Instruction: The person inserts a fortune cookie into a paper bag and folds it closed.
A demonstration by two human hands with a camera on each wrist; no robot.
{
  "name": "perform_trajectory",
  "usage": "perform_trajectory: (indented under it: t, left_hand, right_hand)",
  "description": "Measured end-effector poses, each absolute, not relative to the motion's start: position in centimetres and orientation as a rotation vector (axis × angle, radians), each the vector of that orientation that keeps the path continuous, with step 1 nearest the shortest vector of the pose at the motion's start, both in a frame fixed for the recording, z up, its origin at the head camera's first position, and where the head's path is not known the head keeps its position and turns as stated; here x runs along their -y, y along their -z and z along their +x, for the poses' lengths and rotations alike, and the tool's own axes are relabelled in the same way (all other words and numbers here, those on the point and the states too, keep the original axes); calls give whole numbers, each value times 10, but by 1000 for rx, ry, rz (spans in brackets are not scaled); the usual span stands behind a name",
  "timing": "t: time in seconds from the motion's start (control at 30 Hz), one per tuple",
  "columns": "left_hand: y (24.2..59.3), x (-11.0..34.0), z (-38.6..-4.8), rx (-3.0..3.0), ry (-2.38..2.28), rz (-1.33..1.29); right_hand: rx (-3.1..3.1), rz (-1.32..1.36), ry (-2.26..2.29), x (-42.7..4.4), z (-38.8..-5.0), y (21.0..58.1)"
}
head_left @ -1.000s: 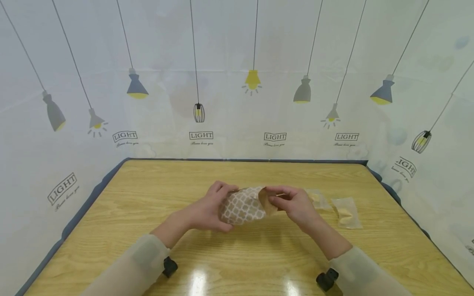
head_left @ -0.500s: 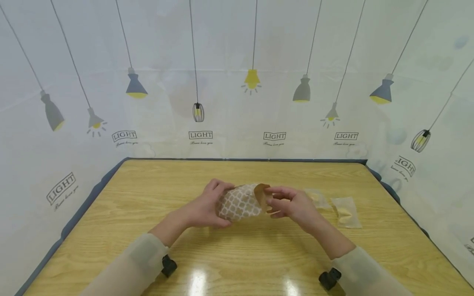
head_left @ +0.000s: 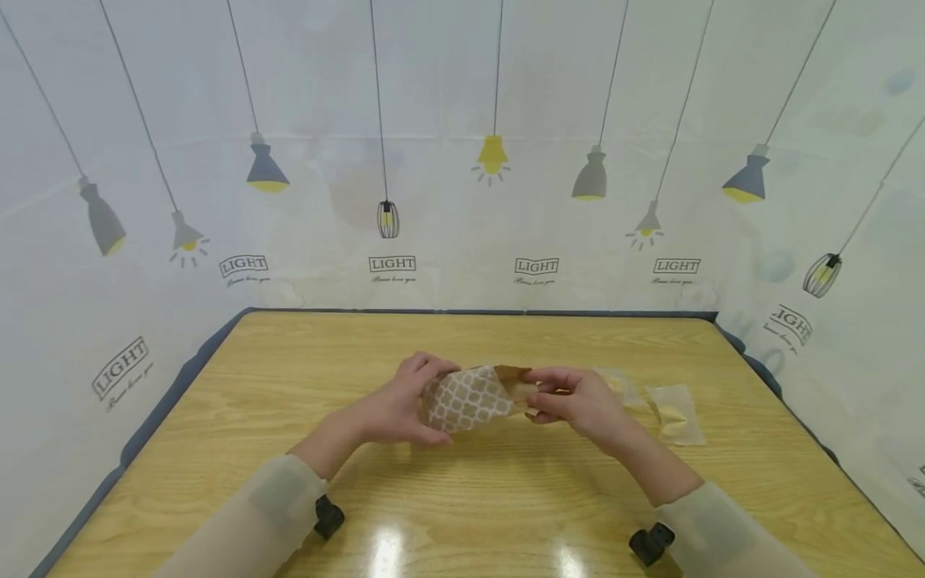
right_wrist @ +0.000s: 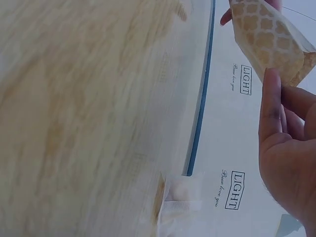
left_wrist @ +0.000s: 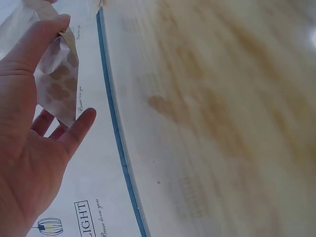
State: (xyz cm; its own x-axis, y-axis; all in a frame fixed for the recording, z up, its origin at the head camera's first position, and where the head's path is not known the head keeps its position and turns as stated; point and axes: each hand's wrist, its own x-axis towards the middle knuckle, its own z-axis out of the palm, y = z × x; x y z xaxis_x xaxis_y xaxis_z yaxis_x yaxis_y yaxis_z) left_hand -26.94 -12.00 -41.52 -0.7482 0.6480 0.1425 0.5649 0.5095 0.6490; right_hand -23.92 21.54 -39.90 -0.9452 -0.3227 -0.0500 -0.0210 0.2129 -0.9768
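A brown paper bag with a white lattice pattern is held above the table, lying on its side with its mouth toward the right. My left hand grips the bag's left end, thumb below and fingers above. In the left wrist view, the patterned paper sits between the thumb and fingers. My right hand pinches the plain brown edge at the bag's mouth. The right wrist view shows the thumb and fingers at the paper's edge. Whatever is inside the bag is hidden.
Two small translucent packets lie on the wooden table beyond my right hand: a nearer packet with something pale yellow inside, and another packet partly behind the hand. A light wall sheet with printed lamps stands behind the table.
The right hand loosened at the bag's mouth, its fingers spreading, and now pinches the edge. The mouth has turned and shows more of its inside. The left hand keeps its grip.
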Motion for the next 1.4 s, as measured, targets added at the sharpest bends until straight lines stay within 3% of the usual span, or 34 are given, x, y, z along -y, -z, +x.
perform_trajectory:
  t: [0.43,1.0,1.4]
  left_hand:
    - [414,120,-269,-2652,-1088,1025]
    - [415,124,-268,-2691,-1042,1011]
    - [413,122,-267,-2698,-1034,1009]
  right_hand:
    - [-2367,-386,1695,-239,-237,396]
    - [-2688,-205,1412,-390,-230,386]
    - [-2702,-62,1165,-442,-228,415]
